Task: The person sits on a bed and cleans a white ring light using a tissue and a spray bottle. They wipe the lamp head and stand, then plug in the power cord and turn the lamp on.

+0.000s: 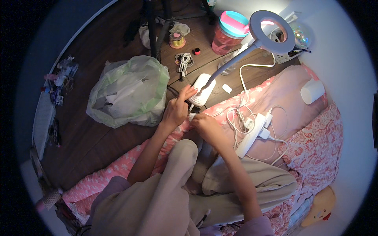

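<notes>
My left hand (pixel 177 110) rests at the left edge of a white lamp base (pixel 203 85), with its fingertips touching the casing. A grey flexible neck rises from the base to a ring-shaped lamp head (pixel 256 25). Just below the base, my right hand (pixel 206 126) pinches a small white piece (pixel 192 116), perhaps tissue or cotton, between thumb and fingers. A white cable plug (pixel 191 107) enters the lower end of the base, close to both hands. Whether the left fingers grip the base or only lie on it is unclear.
A plastic-lined bin or bag (pixel 130 91) stands left of the hands. Behind are a bundled cable (pixel 185 63), a small red bottle (pixel 197 51) and a pink tumbler (pixel 226 41). A power strip (pixel 251 135) with tangled white cables lies on bedding at right, near a white container (pixel 312 91).
</notes>
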The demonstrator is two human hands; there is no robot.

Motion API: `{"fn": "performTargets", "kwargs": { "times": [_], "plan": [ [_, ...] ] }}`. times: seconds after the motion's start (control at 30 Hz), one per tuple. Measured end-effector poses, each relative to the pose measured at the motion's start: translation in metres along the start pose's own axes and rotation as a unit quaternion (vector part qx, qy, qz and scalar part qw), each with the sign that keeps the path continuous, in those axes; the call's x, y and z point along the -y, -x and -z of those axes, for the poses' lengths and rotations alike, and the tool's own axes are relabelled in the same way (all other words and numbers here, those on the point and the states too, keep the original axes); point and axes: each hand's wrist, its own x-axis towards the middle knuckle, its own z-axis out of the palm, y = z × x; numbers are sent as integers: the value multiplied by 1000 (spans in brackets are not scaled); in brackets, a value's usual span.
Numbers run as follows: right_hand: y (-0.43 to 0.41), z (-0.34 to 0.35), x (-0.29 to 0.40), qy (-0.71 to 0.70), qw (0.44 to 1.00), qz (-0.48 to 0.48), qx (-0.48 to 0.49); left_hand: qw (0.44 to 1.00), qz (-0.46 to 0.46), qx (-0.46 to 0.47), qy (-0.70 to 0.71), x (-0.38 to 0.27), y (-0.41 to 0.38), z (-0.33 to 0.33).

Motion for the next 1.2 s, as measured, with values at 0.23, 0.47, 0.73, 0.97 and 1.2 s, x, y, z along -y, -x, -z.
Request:
{"fn": "performTargets", "kwargs": {
  "times": [0.23, 0.47, 0.73, 0.97, 1.2],
  "plan": [
    [-16, 41, 27, -159, 944, -145, -251, 999, 30, -23, 20, -8, 0, 3],
    [-19, 15, 24, -163, 937, -180, -253, 909, 366, -56, 190, -21, 47, -5],
    [-17, -4, 25, -96, 969, -153, -170, 788, 428, 38, 441, -21, 57, -13],
    [-6, 27, 21, -171, 945, -195, -200, 734, 445, 10, 513, -38, 48, -4],
    [30, 47, 9, -327, 846, -270, -322, 740, 443, -28, 505, -25, 56, -20]
  ]
}}
